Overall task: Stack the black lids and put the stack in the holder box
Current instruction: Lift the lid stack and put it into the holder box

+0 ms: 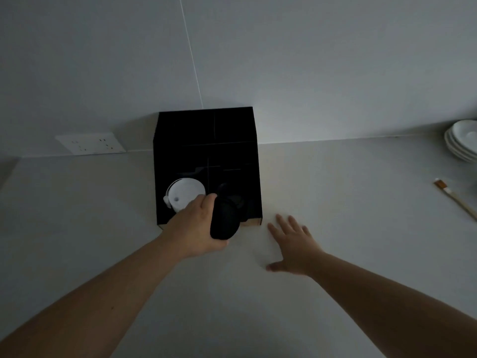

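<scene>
A black holder box (206,140) stands on the white counter against the wall, its open front facing me. My left hand (196,228) grips a stack of black lids (225,220) on its side, right at the box's front right opening. A stack of white lids (184,193) sits in the box's left compartment, just beyond my left fingers. My right hand (293,245) rests flat on the counter to the right of the box, fingers spread and holding nothing. The box's dark interior hides whatever lies deeper inside.
A wall socket plate (90,143) sits left of the box. White stacked plates (462,139) stand at the far right edge. A wooden-handled brush (455,200) lies on the counter at the right.
</scene>
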